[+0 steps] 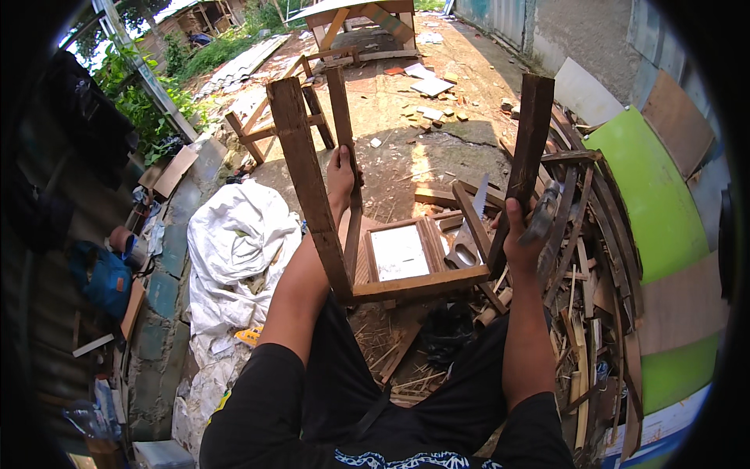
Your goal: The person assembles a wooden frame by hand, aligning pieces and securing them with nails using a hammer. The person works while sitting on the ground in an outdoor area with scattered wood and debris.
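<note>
In front of my lap stands a dark wooden stool-like frame (pixel 422 284), its legs pointing up and a lighter rail across the near side. My left hand (pixel 341 181) is closed around one of the far left legs. At the right leg, my right hand (pixel 522 236) is closed with its thumb along the wood. A grey metal hammer (pixel 541 219) shows beside the same hand, its head by the fingers; its handle is mostly hidden. Behind the near rail lie a handsaw (pixel 462 252) with a grey handle and a small framed panel (pixel 398 252) with a white face.
Scrap wood strips (pixel 582 313) are heaped along my right, beside green panels (pixel 664 195). A white sack (pixel 242 242) lies at my left. Farther off are another wooden frame (pixel 262 133), scattered offcuts (pixel 432 86) and a table-like structure (pixel 363 12). A black plastic bag (pixel 447 332) sits between my legs.
</note>
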The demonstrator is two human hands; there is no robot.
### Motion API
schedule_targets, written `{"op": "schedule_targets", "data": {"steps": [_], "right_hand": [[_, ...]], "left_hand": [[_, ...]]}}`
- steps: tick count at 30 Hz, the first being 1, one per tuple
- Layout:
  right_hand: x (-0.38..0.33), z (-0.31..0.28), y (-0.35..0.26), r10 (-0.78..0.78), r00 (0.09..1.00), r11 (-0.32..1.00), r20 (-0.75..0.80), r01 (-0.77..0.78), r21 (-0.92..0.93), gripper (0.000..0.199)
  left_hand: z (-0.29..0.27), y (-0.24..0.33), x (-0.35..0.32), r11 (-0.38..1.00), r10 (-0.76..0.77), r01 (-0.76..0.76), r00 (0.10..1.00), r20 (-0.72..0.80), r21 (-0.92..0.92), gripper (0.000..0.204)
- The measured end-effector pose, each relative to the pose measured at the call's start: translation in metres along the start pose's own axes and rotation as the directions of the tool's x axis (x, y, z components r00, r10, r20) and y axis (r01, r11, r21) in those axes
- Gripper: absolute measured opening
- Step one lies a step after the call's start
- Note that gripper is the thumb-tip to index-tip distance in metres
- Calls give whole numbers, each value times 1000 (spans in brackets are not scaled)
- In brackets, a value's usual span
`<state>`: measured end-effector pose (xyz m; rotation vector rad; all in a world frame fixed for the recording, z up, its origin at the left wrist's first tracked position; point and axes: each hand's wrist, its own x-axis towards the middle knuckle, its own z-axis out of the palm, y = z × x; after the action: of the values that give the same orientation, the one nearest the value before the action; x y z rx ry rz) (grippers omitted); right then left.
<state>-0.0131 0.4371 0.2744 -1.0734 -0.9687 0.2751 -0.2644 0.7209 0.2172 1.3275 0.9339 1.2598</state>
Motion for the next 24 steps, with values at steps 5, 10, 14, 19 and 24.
{"op": "schedule_targets", "data": {"steps": [5, 10, 14, 19, 24], "right_hand": [[10, -7, 6, 37, 996, 999, -87, -34, 32, 28], [18, -15, 20, 53, 994, 998, -91, -51, 24, 28], [15, -11, 22, 93, 988, 996, -120, -91, 22, 27], [14, -7, 18, 103, 990, 994, -100, -100, 41, 27], [13, -7, 16, 81, 993, 996, -89, -79, 29, 29]], "left_hand": [[1, -8, 3, 997, -81, 81, 996, -36, -13, 46], [4, -13, 9, 991, -135, 135, 990, -47, -11, 48], [4, -12, 12, 986, -166, 167, 983, -74, 2, 49], [1, -16, 13, 980, -196, 198, 976, -100, 9, 50], [-2, -22, 13, 974, -225, 228, 967, -120, 11, 51]]}}
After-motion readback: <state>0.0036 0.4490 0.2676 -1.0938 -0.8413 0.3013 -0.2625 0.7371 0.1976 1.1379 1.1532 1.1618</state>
